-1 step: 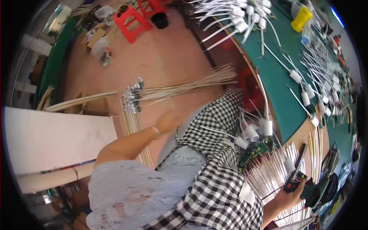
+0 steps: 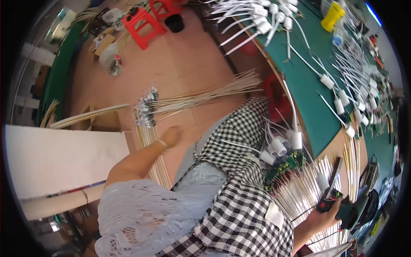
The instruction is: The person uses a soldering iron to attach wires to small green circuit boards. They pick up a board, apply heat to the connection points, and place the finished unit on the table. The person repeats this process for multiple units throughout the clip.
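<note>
My left hand (image 2: pixel 172 136) hangs over the floor, beyond my left thigh. Close to it lies a bundle of pale wires with small white and green circuit parts (image 2: pixel 145 109) at its end. Its fingers face away and are too indistinct to read; no object shows in it. At the lower right, my right hand (image 2: pixel 320 222) grips a black handheld tool with a long dark bar (image 2: pixel 329 201) and a red spot on its body. Under and beside that hand spread many pale wires (image 2: pixel 295 192). Green circuit boards (image 2: pixel 286 165) and white cylindrical lamp holders (image 2: pixel 278 147) lie at their far end.
A green-topped table (image 2: pixel 295 85) on the right carries white lamp holders with cables (image 2: pixel 265 25) and a yellow bottle (image 2: pixel 333 17). Red stools (image 2: pixel 143 26) and a black bucket (image 2: pixel 174 23) stand on the floor at the back. A white ledge (image 2: pixel 64 154) is at left.
My left hand has moved left, away from my lap and toward the wire bundle on the floor. My right hand keeps its hold on the black tool. The view has shifted slightly.
</note>
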Demonstrator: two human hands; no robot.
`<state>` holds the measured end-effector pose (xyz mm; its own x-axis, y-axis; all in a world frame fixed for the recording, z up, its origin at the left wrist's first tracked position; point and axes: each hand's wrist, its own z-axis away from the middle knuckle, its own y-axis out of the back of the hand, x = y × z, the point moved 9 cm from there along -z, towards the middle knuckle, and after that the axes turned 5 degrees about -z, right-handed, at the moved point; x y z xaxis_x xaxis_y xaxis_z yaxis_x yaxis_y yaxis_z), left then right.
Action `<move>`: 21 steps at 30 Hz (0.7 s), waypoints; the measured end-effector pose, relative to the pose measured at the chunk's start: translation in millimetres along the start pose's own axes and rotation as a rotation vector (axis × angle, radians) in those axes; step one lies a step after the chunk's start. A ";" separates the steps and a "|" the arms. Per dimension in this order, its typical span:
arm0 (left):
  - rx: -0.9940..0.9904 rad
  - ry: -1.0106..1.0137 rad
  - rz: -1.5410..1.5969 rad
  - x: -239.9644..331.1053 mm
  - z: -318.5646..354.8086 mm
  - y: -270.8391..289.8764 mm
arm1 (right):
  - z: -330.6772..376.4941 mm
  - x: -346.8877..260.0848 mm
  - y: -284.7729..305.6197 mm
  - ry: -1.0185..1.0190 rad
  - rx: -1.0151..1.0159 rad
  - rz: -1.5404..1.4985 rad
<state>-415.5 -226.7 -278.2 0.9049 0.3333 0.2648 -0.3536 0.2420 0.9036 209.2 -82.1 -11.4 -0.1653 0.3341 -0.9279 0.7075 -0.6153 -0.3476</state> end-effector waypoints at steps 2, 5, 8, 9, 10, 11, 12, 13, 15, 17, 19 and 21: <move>-0.527 0.517 -0.334 -126.5 62.8 -20.8 | 1.8 0.8 -3.5 -0.038 -0.038 -0.023; -0.538 0.840 -0.424 -168.0 106.1 31.9 | 3.0 0.1 8.6 -0.064 0.003 -0.033; -0.251 0.756 -0.278 -126.0 53.9 46.3 | 12.6 -8.1 -16.8 -0.008 0.026 0.015; -0.143 0.646 -0.230 -100.9 22.3 48.2 | 12.2 -7.7 -21.2 0.000 0.012 -0.011; -0.037 0.504 -0.199 -71.9 -7.7 55.5 | 17.3 -8.9 -27.9 -0.038 0.157 -0.041; 0.085 0.310 -0.147 -33.3 -43.1 65.1 | 16.5 -6.1 -30.7 -0.078 0.049 -0.017; 0.189 0.104 -0.118 8.0 -76.3 75.9 | 17.1 -5.7 -29.3 -0.089 0.048 -0.033; 0.352 -0.129 -0.079 61.8 -103.1 97.2 | 18.7 -5.9 -31.9 -0.097 0.043 -0.048; 0.401 -0.387 0.120 205.2 -116.8 165.7 | 22.6 -10.1 -28.4 -0.100 0.114 0.001; 0.452 -0.677 0.196 310.6 -103.7 210.7 | 24.0 -15.0 -30.3 -0.079 0.071 0.067; 0.575 -1.052 0.226 396.6 -66.8 234.2 | 28.2 -21.3 -28.6 -0.024 0.070 0.060; 0.438 -1.321 0.313 458.2 -21.9 242.5 | 30.1 -18.6 -29.9 -0.038 0.025 0.048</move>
<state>-91.9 4.7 54.9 0.4435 -0.8189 0.3642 -0.6964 -0.0590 0.7152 170.5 -91.5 12.2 -0.1576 0.2769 -0.9479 0.6980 -0.6478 -0.3052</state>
